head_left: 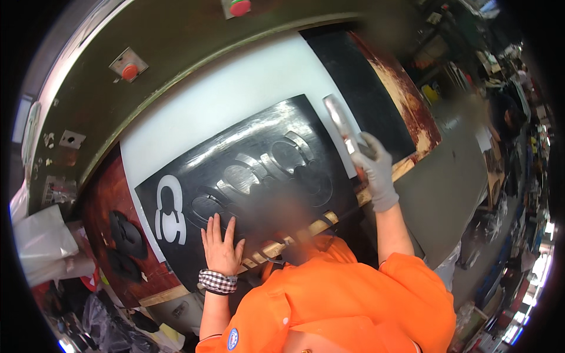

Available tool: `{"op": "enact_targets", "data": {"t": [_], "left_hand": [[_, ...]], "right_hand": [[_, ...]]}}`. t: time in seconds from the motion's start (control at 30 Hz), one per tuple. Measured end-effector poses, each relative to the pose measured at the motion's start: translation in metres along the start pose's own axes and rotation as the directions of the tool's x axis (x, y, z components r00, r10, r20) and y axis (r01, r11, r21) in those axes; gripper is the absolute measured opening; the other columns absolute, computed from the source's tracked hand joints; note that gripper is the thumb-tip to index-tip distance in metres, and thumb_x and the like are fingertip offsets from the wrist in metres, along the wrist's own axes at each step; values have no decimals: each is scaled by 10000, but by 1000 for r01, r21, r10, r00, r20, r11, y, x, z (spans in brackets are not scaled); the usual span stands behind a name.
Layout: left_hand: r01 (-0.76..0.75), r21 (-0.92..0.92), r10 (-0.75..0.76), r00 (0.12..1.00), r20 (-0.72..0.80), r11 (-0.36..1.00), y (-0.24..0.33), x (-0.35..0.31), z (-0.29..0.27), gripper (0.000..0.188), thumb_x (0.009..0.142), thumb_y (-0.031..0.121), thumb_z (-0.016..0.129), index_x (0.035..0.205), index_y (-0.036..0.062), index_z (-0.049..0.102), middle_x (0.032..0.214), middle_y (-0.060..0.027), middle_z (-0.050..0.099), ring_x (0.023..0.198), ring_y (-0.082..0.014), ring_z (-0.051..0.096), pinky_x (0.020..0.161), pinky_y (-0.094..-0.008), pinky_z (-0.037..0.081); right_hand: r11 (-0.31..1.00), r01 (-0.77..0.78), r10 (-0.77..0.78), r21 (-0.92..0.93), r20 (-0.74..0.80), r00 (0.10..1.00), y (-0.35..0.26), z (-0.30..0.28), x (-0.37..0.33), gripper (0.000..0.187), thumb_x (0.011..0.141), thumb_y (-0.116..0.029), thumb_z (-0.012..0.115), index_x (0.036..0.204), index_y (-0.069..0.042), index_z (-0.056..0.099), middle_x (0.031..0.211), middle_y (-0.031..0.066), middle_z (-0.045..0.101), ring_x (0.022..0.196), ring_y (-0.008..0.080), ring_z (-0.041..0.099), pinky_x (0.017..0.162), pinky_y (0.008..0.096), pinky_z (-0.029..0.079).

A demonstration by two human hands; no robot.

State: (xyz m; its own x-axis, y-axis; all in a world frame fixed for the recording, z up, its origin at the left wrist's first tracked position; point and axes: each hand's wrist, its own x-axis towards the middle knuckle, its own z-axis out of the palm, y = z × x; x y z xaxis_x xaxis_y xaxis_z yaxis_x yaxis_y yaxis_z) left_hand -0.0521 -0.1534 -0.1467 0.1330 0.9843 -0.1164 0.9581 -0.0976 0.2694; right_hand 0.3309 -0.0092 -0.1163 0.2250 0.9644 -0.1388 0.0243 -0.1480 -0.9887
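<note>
A glossy black sheet [223, 147] lies tilted over a white cutting board [235, 88]. Curved outlines are cut into it, and at its left a hole [171, 212] shows white through it. My bare left hand [222, 246] rests flat on the sheet's near part, fingers spread, beside the outlines. In a pale glove, my right hand [375, 176] grips a shiny curved metal cutting die [338, 116], seen edge-on at the sheet's right edge. A dark blur hides the sheet's near middle.
Black cut pieces [126, 235] lie on the reddish-brown surface at left. A dark green machine beam [176, 50] with a red button [130, 72] spans the far side. Another black sheet [359, 82] is at far right. Clear plastic bags [47, 238] stand at left.
</note>
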Motion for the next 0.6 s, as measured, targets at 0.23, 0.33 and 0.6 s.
{"op": "enact_targets", "data": {"t": [0.23, 0.33, 0.6], "left_hand": [[-12, 149, 22, 997, -70, 989, 17, 42, -11, 443, 827, 279, 750, 1185, 46, 630, 1162, -271, 600, 1063, -433, 586, 945, -504, 463], [140, 283, -196, 963, 182, 949, 27, 75, -25, 450, 857, 342, 725, 1188, 50, 638, 991, -220, 676, 929, -383, 665, 884, -497, 502], [-580, -92, 560, 810, -172, 810, 115, 122, -1, 326, 941, 242, 638, 1155, -2, 654, 984, -244, 679, 920, -420, 645, 819, -466, 538]], "right_hand": [[429, -37, -393, -903, -223, 892, 44, -93, 15, 574, 624, -305, 813, 1113, -73, 624, 1027, 188, 605, 1016, 383, 586, 882, 483, 493], [283, 149, -591, -947, -49, 805, 46, -96, 3, 410, 670, -215, 710, 1043, -81, 607, 943, 162, 573, 929, 376, 567, 798, 478, 481], [871, 71, 141, -485, 387, 911, 46, -36, -48, 661, 872, -363, 698, 1450, -102, 510, 1226, 217, 662, 1114, 331, 634, 960, 427, 499]]}}
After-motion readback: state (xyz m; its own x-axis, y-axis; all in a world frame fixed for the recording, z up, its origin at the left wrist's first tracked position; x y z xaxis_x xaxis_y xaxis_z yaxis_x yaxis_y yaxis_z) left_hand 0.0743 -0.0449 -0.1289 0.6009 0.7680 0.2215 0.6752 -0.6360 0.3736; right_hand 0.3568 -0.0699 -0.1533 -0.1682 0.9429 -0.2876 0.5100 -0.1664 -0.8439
